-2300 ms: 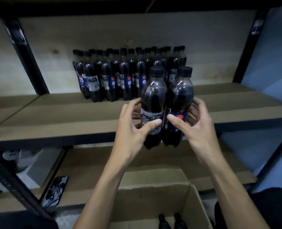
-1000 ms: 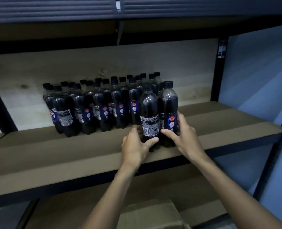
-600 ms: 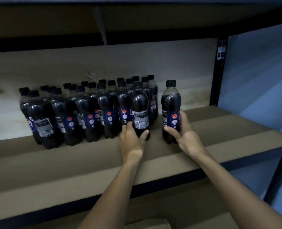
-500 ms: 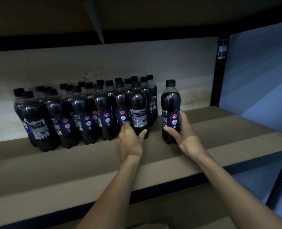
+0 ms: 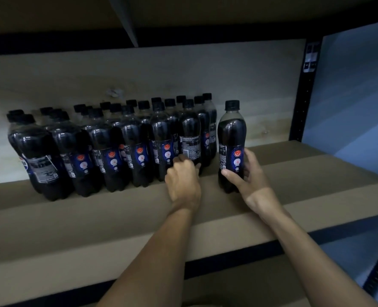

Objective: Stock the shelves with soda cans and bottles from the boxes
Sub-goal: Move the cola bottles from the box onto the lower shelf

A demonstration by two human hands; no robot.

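We see right grip (image 5: 247, 176) wrapped round lone cola bottle (image 5: 232, 138), upright on wooden shelf (image 5: 94, 229) right of centre, left grip (image 5: 182, 180) curled on end bottle (image 5: 190, 134) of bottle cluster (image 5: 108, 147), centre-left

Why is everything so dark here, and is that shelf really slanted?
Head view: dim light leaves the Pepsi bottles nearly black, with small glints on their shoulders; the wide-angle lens probably tilts the shelf; the lone bottle in the right hand looks sharp, far-left bottles softer.
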